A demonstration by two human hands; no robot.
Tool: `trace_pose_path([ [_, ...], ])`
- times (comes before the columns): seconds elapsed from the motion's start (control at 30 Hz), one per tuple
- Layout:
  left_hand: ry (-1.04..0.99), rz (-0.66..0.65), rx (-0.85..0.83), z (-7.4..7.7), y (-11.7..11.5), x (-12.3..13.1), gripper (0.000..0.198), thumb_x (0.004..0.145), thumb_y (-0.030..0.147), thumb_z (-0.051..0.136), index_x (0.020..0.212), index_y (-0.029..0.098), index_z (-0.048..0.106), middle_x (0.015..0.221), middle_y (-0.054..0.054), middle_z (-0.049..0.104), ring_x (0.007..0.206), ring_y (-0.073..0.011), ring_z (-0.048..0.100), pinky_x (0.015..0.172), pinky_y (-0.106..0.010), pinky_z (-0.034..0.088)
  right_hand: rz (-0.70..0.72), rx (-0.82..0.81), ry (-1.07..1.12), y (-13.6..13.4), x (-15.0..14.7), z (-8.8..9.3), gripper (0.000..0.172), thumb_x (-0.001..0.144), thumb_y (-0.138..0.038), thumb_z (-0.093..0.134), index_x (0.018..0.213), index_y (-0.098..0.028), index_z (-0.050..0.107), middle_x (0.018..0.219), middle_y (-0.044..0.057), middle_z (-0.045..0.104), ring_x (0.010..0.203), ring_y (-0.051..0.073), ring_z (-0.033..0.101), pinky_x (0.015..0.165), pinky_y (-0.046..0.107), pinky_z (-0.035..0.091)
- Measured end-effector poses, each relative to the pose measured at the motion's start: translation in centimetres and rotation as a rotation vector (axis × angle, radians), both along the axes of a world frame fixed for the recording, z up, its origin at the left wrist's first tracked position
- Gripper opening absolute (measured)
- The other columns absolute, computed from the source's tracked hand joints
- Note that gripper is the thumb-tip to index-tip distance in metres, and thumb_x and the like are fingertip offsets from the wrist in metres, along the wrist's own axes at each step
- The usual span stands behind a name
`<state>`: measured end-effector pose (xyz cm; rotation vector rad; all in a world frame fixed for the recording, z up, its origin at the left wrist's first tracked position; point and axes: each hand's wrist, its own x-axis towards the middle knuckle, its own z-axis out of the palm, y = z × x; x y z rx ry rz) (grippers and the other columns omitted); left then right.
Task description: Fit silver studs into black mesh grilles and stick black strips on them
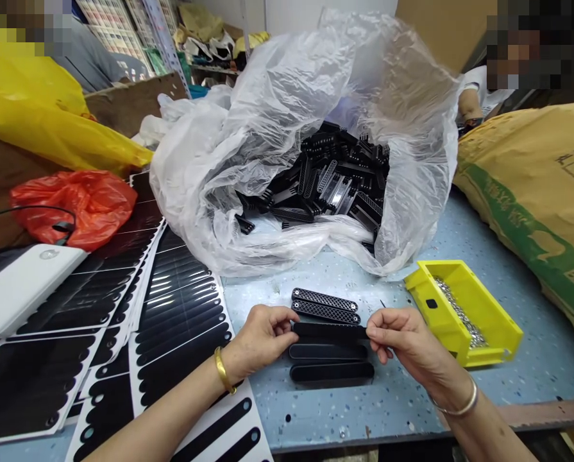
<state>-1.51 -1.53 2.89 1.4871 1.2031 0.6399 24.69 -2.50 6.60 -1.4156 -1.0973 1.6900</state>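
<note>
We're keeping sheets point(183, 308) at far left, pinching black strip point(329, 331) by its left end with left hand point(262, 340), fingers curled nearly shut, and by its right end with right hand point(405, 337), grip equally tight, holding strip level between ridged bars point(325, 306) and smooth bars point(328, 351) on blue bench point(315, 410). Yellow bin point(489, 321) of metal bits point(460, 314) is sitting right.

A clear plastic bag point(210, 192) of black plastic parts point(335, 179) sits upper centre on the blue table point(531, 385), a yellow plastic bin point(464, 308) lower right, black-printed sheets point(181, 301) left.
</note>
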Motion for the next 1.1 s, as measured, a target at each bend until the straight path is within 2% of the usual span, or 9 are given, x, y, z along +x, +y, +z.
trace_pose_path([
  [0.5, 0.014, 0.003, 0.007, 0.4, 0.1, 0.0, 0.020, 0.067, 0.018, 0.061, 0.083, 0.013, 0.071, 0.057, 0.002, 0.058, 0.055, -0.0104, 0.052, 0.053, -0.022, 0.043, -0.003, -0.048, -0.027, 0.2, 0.1, -0.9, 0.025, 0.061, -0.031, 0.079, 0.054, -0.013, 0.063, 0.045, -0.001, 0.056, 0.035, 0.008, 0.049, 0.036, 0.019, 0.035],
  [0.83, -0.003, 0.004, -0.004, 0.2, 0.0, 0.0, 0.021, 0.067, 0.016, 0.060, 0.084, 0.013, 0.071, 0.058, 0.002, 0.059, 0.055, -0.0104, 0.053, 0.053, -0.021, 0.045, -0.021, -0.044, 0.040, 0.3, 0.5, 0.1, 0.024, 0.061, -0.031, 0.080, 0.055, -0.014, 0.064, 0.048, 0.001, 0.058, 0.038, 0.009, 0.050, 0.039, 0.021, 0.038],
  [1.1, 0.008, 0.012, 0.017, 0.0, 0.0, 0.0, 0.020, 0.067, 0.017, 0.062, 0.083, 0.015, 0.072, 0.059, 0.001, 0.062, 0.056, -0.0110, 0.055, 0.053, -0.021, 0.046, 0.004, -0.064, 0.025, 0.4, 0.1, -0.3, 0.025, 0.062, -0.032, 0.080, 0.055, -0.014, 0.064, 0.047, 0.000, 0.058, 0.037, 0.009, 0.051, 0.037, 0.021, 0.037],
])
